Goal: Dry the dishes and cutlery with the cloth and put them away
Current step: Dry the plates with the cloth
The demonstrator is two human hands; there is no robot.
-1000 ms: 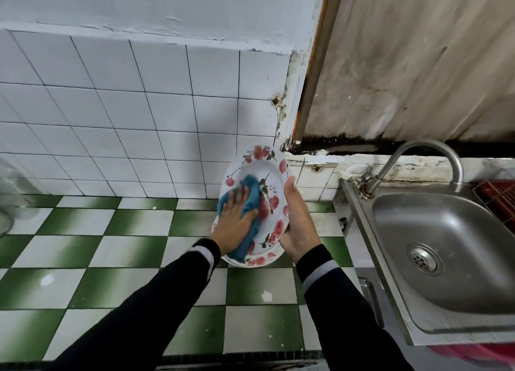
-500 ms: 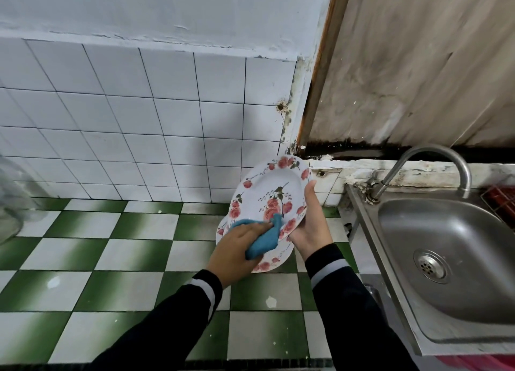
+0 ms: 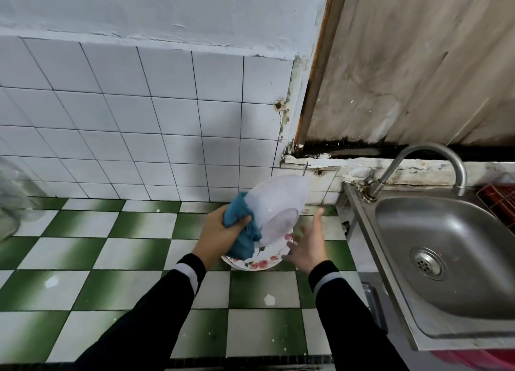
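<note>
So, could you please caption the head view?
The left hand grips a blue cloth against a plate showing its white back; the right hand is open.

Cloth: blue fabric, matt, soft, crumpled.
Plate: white underside, smooth, faint sheen; blurred.
Stack: glazed ware, glossy, rose print.
Sink: brushed steel, dull shine.
Tap: polished metal.
Worktop, left of sink: green-and-white ceramic tile, glossy.
Wall tiles, left of sink: white, glazed.
Board, above sink: rough, stained, matt.
</note>
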